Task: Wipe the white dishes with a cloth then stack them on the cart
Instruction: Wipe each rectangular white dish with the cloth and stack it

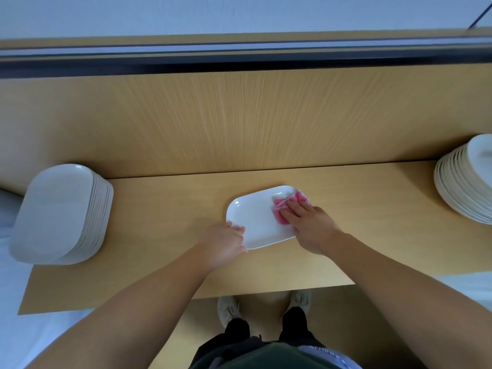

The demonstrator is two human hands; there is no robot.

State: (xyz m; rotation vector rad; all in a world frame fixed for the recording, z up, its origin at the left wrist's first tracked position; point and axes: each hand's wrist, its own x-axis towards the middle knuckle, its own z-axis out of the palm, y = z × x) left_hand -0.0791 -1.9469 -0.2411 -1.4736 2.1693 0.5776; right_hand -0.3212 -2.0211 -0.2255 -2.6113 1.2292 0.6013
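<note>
Dish (255,222) sits mid-worktop (159,235), toward the front edge. Left hand (226,243) grips its near-left corner, thumb on the rim. Right hand (311,225) presses flat-fingered on the cloth (288,202) at the dish's far-right corner. Left stack (61,211) at the left edge, right stack (468,182) at the right edge.

The dish (255,222) is gleaming glossy and smooth, like glazed white ceramic. On the dish, the pink cloth (288,206) is looking soft, woven. Under the dish, the table (159,209) is showing matt pale wood grain.
</note>
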